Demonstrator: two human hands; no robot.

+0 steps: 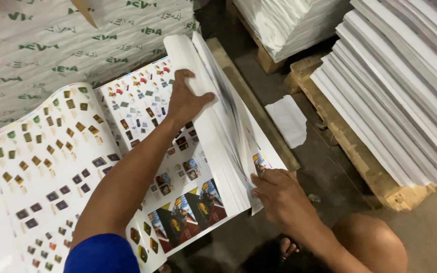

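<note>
A thick pile of large printed sheets [142,131], covered with small coloured pictures, lies in front of me. My left hand [185,98] reaches across it and presses on a curled bundle of sheets [213,126] near the far edge, holding them lifted and fanned. At the near right corner of the pile, the fingers of my right hand [276,194] pinch the sheet edges. One loose sheet [41,167] bows upward at the left.
Wrapped paper bundles [51,55] stand behind the pile. Tall stacks of white sheets [405,86] rest on a wooden pallet [350,146] at right. A crumpled white scrap [289,121] lies on the floor between. My knee [370,242] is at bottom right.
</note>
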